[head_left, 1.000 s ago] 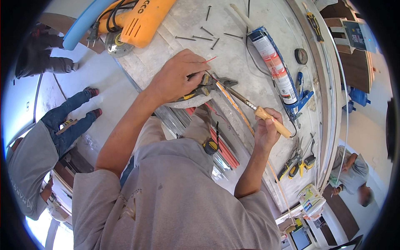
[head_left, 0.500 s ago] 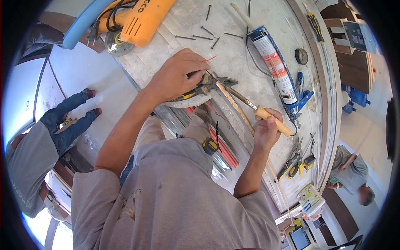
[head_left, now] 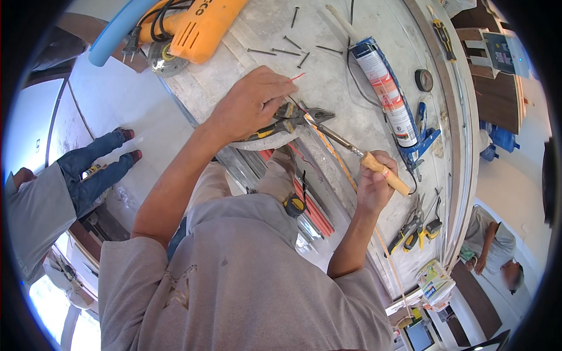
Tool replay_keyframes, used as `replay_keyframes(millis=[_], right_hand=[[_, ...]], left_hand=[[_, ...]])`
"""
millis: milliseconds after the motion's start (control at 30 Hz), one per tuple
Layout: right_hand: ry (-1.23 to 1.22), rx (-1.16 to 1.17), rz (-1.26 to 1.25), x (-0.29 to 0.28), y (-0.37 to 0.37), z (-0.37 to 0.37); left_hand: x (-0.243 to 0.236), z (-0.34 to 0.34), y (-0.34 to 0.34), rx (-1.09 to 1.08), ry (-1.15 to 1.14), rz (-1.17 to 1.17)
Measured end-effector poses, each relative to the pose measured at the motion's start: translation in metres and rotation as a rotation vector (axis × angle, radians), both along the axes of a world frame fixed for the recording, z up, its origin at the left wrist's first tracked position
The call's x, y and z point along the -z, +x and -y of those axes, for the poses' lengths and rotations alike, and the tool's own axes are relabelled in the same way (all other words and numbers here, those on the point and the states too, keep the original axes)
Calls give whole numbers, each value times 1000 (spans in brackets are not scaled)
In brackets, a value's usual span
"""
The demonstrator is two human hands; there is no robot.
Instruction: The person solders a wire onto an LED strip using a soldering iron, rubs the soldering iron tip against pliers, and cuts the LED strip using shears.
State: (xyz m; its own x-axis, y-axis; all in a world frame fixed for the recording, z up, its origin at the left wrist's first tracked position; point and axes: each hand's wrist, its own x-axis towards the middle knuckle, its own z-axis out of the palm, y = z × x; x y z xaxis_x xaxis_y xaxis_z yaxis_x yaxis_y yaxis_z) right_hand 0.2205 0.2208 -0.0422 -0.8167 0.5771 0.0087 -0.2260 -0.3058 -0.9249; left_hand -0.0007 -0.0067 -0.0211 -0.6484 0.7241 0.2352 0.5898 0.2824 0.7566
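Note:
My left hand (head_left: 252,99) pinches a thin red wire (head_left: 298,76) above black-and-yellow pliers (head_left: 319,115) lying on the worn workbench (head_left: 216,76). My right hand (head_left: 374,184) is closed round the wooden handle of a soldering iron (head_left: 369,161). Its metal tip points up-left to the end of an orange-and-white strip (head_left: 332,152), close to where dark and red wires meet it; I cannot tell whether they touch. The strip runs down along the bench edge past my right hand. A caulking gun with a cartridge (head_left: 383,88) lies to the right of the iron.
An orange angle grinder (head_left: 205,32), several screws (head_left: 293,41), black tape (head_left: 423,80), snips (head_left: 413,225) and a tape measure (head_left: 433,229) lie about the bench, with a screwdriver (head_left: 443,38) at its edge. Co-workers (head_left: 41,216) (head_left: 489,240) are on both sides. Pink tubes (head_left: 316,216) lie below.
My left fingers have risen slightly, and the iron has shifted a little toward the strip's end. The co-worker at left has moved leftward; the one at right has lowered an arm.

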Motion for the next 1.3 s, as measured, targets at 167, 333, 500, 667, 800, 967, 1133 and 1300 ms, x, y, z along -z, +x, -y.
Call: replay_keyframes(millis=[167, 333, 500, 667, 800, 967, 1133, 1300], right_hand=[[40, 3, -14, -3, -2, 2], [62, -2, -47, -1, -2, 0], [-27, 47, -76, 1, -1, 0], [-79, 153, 5, -2, 3, 0], [-45, 133, 4, -1, 2, 0], [89, 55, -51, 0, 0, 1], [98, 60, -57, -2, -2, 2], [95, 58, -49, -2, -2, 2]], left_hand=[[5, 5, -3, 18, 39, -30], [0, 3, -3, 48, 26, -45], [-13, 1, 2, -131, 0, 92], [-32, 16, 13, -167, -43, 214], [-32, 22, 6, 99, -35, -91], [-30, 10, 5, 100, -96, -171], [-25, 8, 4, 140, -157, -225], [-11, 10, 0, 129, -67, -175]])
